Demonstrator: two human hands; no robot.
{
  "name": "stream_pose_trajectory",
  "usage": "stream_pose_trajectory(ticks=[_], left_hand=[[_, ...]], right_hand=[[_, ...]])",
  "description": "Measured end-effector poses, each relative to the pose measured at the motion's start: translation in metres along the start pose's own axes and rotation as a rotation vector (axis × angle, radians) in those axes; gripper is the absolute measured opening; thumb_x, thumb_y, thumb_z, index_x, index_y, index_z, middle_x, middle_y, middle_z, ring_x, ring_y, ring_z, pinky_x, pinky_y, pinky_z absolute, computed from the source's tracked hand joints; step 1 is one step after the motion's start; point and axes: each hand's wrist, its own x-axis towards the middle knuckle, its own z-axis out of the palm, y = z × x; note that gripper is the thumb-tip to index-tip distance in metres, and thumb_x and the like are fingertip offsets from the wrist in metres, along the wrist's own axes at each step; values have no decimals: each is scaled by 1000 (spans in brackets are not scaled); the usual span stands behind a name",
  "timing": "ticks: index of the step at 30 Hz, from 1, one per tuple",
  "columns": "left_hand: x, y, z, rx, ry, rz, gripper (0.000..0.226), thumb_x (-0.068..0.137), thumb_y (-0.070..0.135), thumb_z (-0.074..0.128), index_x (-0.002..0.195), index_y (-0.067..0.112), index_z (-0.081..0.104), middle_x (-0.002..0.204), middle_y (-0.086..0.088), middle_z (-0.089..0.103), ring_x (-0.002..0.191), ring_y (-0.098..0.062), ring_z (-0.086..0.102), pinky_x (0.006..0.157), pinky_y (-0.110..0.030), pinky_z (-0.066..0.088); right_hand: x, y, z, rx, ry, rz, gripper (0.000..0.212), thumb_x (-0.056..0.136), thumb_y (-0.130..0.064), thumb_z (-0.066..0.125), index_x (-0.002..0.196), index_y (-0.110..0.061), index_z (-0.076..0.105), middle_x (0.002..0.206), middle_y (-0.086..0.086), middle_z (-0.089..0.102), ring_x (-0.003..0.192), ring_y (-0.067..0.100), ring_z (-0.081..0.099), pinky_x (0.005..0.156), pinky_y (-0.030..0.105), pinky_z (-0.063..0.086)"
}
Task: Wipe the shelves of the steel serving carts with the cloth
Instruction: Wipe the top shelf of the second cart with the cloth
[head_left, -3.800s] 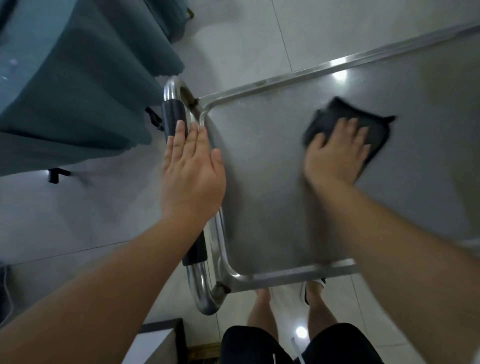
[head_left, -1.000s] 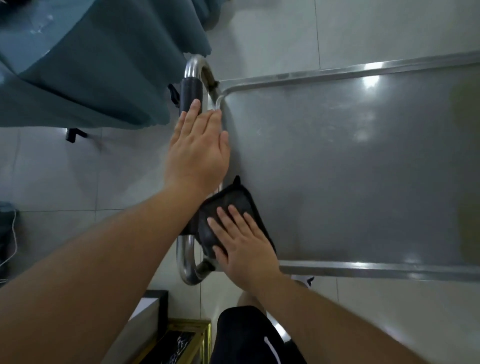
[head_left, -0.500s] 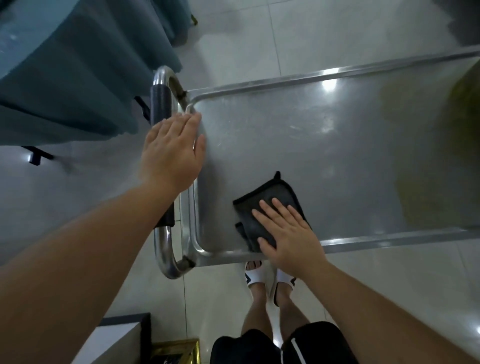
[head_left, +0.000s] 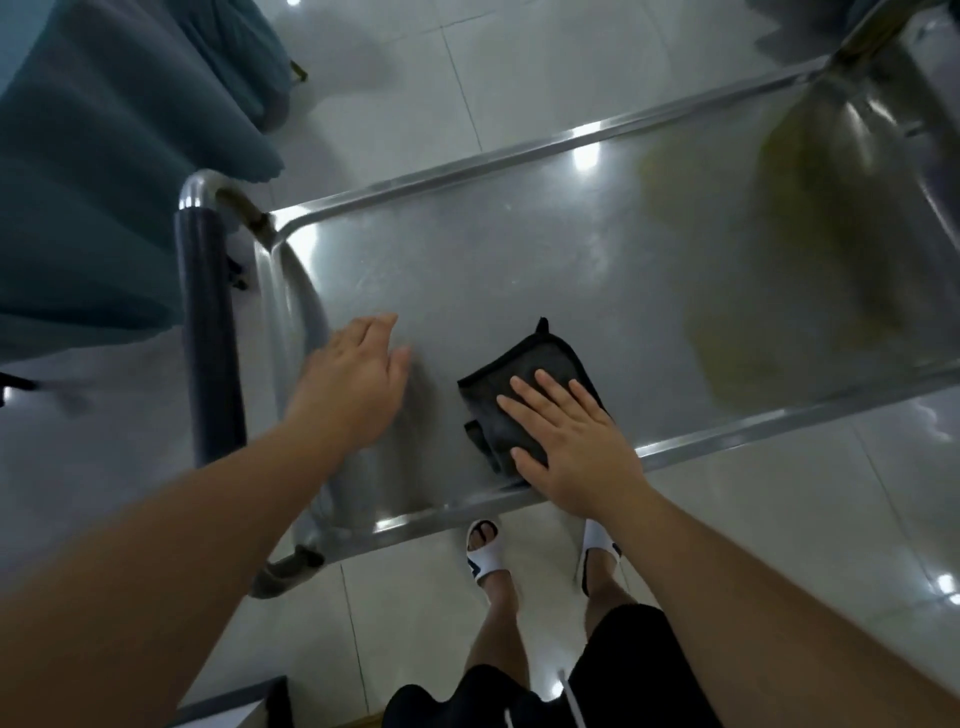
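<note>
The steel cart's top shelf (head_left: 519, 260) fills the middle of the head view. A folded black cloth (head_left: 524, 384) lies on it near the front rim. My right hand (head_left: 576, 447) presses flat on the cloth's near part, fingers straight. My left hand (head_left: 348, 379) is over the shelf's left end, just inside the rim, fingers straight and blurred; whether it touches the steel is unclear. The cart's black-sleeved handle bar (head_left: 208, 338) runs along the left side.
A teal draped cloth (head_left: 104, 182) hangs close to the cart's left. Tiled floor (head_left: 779, 545) lies around it, and my sandalled feet (head_left: 485, 551) stand just before the front rim. A steel upright (head_left: 919, 78) rises at the far right. A box corner (head_left: 234, 706) shows at the bottom left.
My left hand has come off the handle bar and moved right, over the shelf's left end. My right hand and the cloth have stayed near the front rim.
</note>
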Motion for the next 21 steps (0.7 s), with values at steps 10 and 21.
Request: stream_pose_trajectory(ticks=[10, 21], left_hand=[[33, 116, 50, -207, 101, -82, 52, 110, 38, 40, 156, 14, 43, 157, -13, 46, 143, -37, 42, 118, -50, 32], [68, 188, 101, -243, 246, -239, 54, 111, 30, 41, 162, 13, 33, 172, -10, 26, 160, -26, 17, 129, -43, 14]], right_hand=[[-33, 141, -42, -52, 7, 14, 60, 106, -53, 31, 163, -36, 23, 171, -13, 12, 159, 10, -2, 129, 43, 8], [-72, 323, -92, -83, 47, 136, 61, 102, -49, 31, 161, -33, 28, 170, -8, 22, 158, 16, 12, 128, 42, 8]])
